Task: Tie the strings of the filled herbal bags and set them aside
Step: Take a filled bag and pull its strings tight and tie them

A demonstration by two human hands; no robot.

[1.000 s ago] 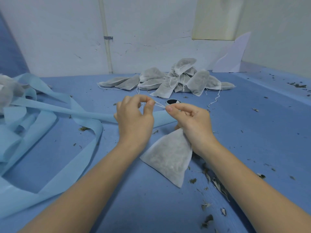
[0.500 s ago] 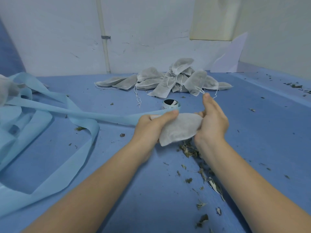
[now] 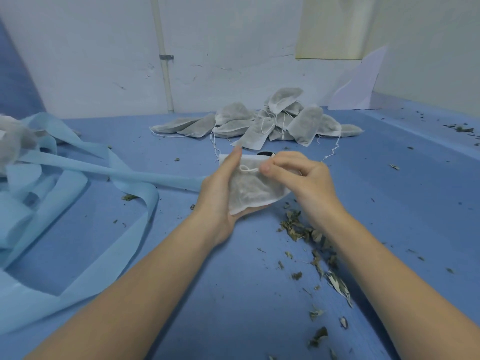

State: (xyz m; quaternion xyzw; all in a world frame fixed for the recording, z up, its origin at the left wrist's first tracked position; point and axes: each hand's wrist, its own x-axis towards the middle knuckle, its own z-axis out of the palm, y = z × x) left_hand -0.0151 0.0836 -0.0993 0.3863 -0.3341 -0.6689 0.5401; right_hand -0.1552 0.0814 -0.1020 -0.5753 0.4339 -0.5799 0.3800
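A white mesh herbal bag (image 3: 253,189), filled with dried herbs, lies flat across the palm of my left hand (image 3: 220,193), a little above the blue surface. My left thumb presses along the bag's left edge. My right hand (image 3: 302,178) is at the bag's top right, thumb and forefinger pinching the thin white string (image 3: 249,168) near the bag's mouth. A pile of several filled bags (image 3: 262,122) with loose strings lies beyond, against the white wall.
Long light-blue fabric strips (image 3: 72,183) sprawl over the left side. Dried herb bits (image 3: 311,245) are scattered under and beside my right forearm. A small dark round object (image 3: 265,153) peeks out just behind the bag. A blue ledge (image 3: 428,141) rises at right.
The hands had been pulling the string with the bag hanging. The bag then came up sideways between both hands, and now rests on my left palm while my right fingers pinch its string.
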